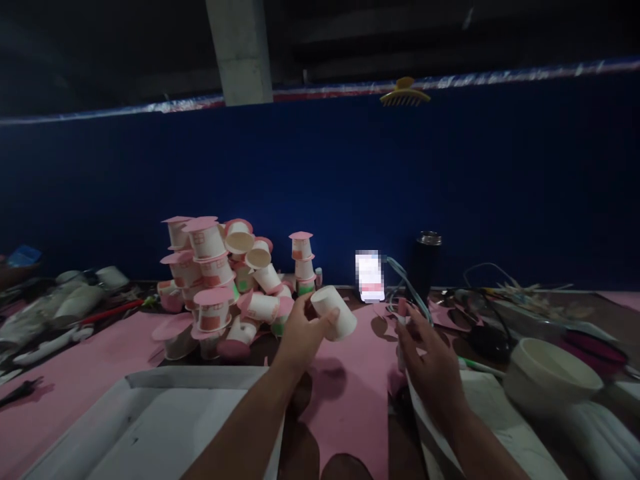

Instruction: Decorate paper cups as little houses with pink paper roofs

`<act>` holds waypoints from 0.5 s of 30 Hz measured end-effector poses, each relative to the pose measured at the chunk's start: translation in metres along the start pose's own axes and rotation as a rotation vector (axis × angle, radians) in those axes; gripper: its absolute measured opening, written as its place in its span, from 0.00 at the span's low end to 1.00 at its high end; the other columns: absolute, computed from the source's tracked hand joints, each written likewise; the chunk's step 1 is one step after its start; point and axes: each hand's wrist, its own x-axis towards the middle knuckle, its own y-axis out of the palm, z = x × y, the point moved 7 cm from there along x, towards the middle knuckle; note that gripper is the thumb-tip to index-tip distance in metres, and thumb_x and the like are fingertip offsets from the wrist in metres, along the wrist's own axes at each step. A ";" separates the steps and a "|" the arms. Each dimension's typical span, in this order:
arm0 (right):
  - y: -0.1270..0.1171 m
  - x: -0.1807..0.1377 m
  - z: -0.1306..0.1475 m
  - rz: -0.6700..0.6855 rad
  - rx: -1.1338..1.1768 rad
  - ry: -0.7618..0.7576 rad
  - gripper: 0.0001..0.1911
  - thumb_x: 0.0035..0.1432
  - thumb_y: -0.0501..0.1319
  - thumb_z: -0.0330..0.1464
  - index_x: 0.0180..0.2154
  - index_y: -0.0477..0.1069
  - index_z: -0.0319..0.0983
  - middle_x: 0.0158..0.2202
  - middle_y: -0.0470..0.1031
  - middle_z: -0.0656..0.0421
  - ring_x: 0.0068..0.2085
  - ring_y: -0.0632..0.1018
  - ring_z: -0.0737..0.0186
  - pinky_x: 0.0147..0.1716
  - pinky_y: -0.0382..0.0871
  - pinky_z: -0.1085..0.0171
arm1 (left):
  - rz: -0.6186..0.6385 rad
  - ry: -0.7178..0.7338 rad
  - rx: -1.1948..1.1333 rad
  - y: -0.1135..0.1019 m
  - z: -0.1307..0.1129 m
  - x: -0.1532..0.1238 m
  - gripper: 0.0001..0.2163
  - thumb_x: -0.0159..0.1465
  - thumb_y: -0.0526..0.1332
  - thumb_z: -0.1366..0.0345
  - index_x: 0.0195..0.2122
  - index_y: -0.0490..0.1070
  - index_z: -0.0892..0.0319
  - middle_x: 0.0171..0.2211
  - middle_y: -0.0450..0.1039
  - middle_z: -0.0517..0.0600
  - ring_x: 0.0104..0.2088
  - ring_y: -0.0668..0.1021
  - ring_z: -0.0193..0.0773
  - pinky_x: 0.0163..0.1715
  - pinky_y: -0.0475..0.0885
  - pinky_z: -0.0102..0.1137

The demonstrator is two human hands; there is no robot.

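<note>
My left hand [304,333] grips a plain white paper cup [335,313], tilted to one side with its fingers around the wall. To the right, my right hand [425,350] pinches a slim white stick with a pinkish-red end [402,308], possibly a marker; the fingers hide part of it. The cup and stick are apart. Below both hands lies a sheet of pink paper [350,400] with round holes cut along its edges. Left of the cup stand stacked paper cups [207,241] with pink discs on top and red windows drawn on them.
A white tray [200,377] lies at front left. A lit phone [370,277] leans at the back, beside a cable and a dark bottle [427,263]. At right are a cream tub [550,377] and a magenta container [593,353]. A blue partition [320,167] rises behind.
</note>
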 end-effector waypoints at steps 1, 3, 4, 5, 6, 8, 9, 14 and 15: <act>-0.003 0.000 0.002 -0.001 0.009 0.023 0.25 0.64 0.53 0.41 0.60 0.60 0.42 0.44 0.77 0.54 0.41 0.77 0.57 0.40 0.70 0.60 | 0.075 0.019 0.038 -0.001 -0.005 -0.004 0.25 0.51 0.68 0.61 0.50 0.68 0.60 0.45 0.75 0.56 0.44 0.77 0.46 0.44 0.71 0.37; -0.007 0.000 0.009 -0.009 0.046 0.009 0.25 0.63 0.53 0.41 0.60 0.60 0.42 0.41 0.77 0.55 0.37 0.77 0.58 0.38 0.70 0.62 | 0.251 -0.010 0.101 0.001 -0.003 -0.020 0.24 0.51 0.68 0.61 0.49 0.69 0.57 0.45 0.76 0.53 0.43 0.77 0.45 0.44 0.72 0.35; -0.007 -0.001 0.012 -0.006 0.072 -0.010 0.25 0.63 0.54 0.40 0.60 0.60 0.42 0.39 0.77 0.56 0.35 0.77 0.60 0.37 0.70 0.63 | 0.306 -0.039 0.134 0.000 0.001 -0.030 0.23 0.51 0.68 0.61 0.49 0.70 0.56 0.45 0.76 0.52 0.44 0.77 0.45 0.44 0.72 0.35; -0.006 -0.002 0.015 0.000 0.098 -0.033 0.24 0.63 0.54 0.40 0.59 0.61 0.42 0.39 0.77 0.56 0.35 0.77 0.60 0.37 0.70 0.63 | 0.343 -0.067 0.161 -0.001 0.007 -0.040 0.23 0.51 0.68 0.61 0.48 0.70 0.56 0.45 0.76 0.52 0.45 0.77 0.45 0.44 0.72 0.35; -0.005 -0.003 0.017 0.006 0.123 -0.054 0.23 0.63 0.54 0.39 0.59 0.62 0.42 0.40 0.77 0.56 0.35 0.77 0.61 0.38 0.70 0.64 | 0.369 -0.093 0.177 -0.002 0.014 -0.049 0.23 0.50 0.68 0.62 0.48 0.70 0.56 0.46 0.76 0.52 0.45 0.77 0.45 0.44 0.72 0.35; 0.000 -0.005 0.019 0.024 0.158 -0.095 0.21 0.63 0.55 0.37 0.57 0.65 0.43 0.45 0.77 0.55 0.40 0.77 0.60 0.42 0.70 0.63 | 0.335 -0.140 0.203 -0.008 0.028 -0.061 0.22 0.51 0.67 0.65 0.48 0.70 0.56 0.46 0.75 0.53 0.44 0.77 0.45 0.44 0.72 0.35; 0.002 -0.006 0.020 0.033 0.171 -0.115 0.20 0.63 0.55 0.37 0.56 0.65 0.43 0.49 0.75 0.55 0.43 0.77 0.60 0.44 0.69 0.63 | 0.318 -0.148 0.213 -0.010 0.033 -0.064 0.22 0.51 0.67 0.66 0.49 0.69 0.56 0.47 0.75 0.53 0.45 0.77 0.45 0.45 0.72 0.35; 0.010 -0.008 0.020 0.082 0.193 -0.130 0.20 0.63 0.55 0.35 0.57 0.64 0.44 0.51 0.74 0.56 0.40 0.77 0.63 0.42 0.71 0.64 | 0.218 -0.048 0.392 -0.016 0.044 -0.073 0.23 0.51 0.64 0.67 0.50 0.67 0.52 0.49 0.73 0.52 0.48 0.75 0.46 0.50 0.69 0.40; 0.009 -0.008 0.021 0.083 0.186 -0.128 0.20 0.63 0.55 0.35 0.57 0.64 0.44 0.50 0.75 0.56 0.39 0.77 0.63 0.41 0.71 0.64 | 0.201 0.002 0.456 -0.016 0.042 -0.075 0.23 0.51 0.65 0.67 0.50 0.68 0.51 0.49 0.72 0.52 0.50 0.74 0.48 0.51 0.67 0.42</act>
